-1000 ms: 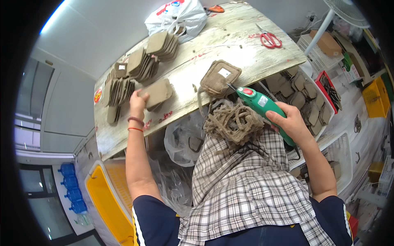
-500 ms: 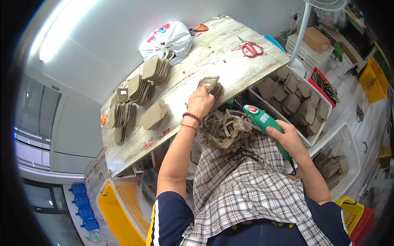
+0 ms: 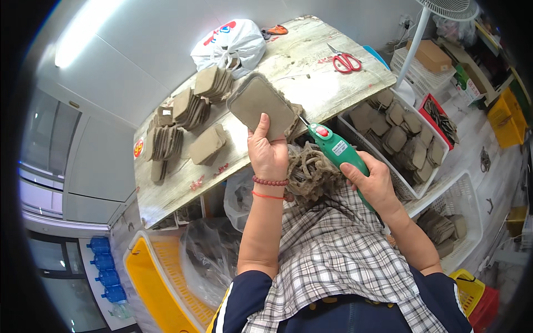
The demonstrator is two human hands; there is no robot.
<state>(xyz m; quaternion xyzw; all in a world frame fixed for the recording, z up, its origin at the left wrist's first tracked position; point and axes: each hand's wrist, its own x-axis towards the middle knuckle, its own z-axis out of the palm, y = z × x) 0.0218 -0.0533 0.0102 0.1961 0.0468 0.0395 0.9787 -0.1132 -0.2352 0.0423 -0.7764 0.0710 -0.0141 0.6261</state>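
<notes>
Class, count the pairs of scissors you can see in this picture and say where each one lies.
1. The red-handled scissors lie on the far right part of the worktable, beyond the green tool. Others may be hidden under the white plastic bag.

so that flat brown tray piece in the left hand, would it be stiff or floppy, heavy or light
The flat brown rounded-rectangle pulp tray probably stays stiff: it stands upright and unbent while the left hand grips only its lower edge. It likely weighs little, since that hold seems enough. Its ragged fibrous edge near the green handheld cutter suggests it could tear or crumble.
</notes>
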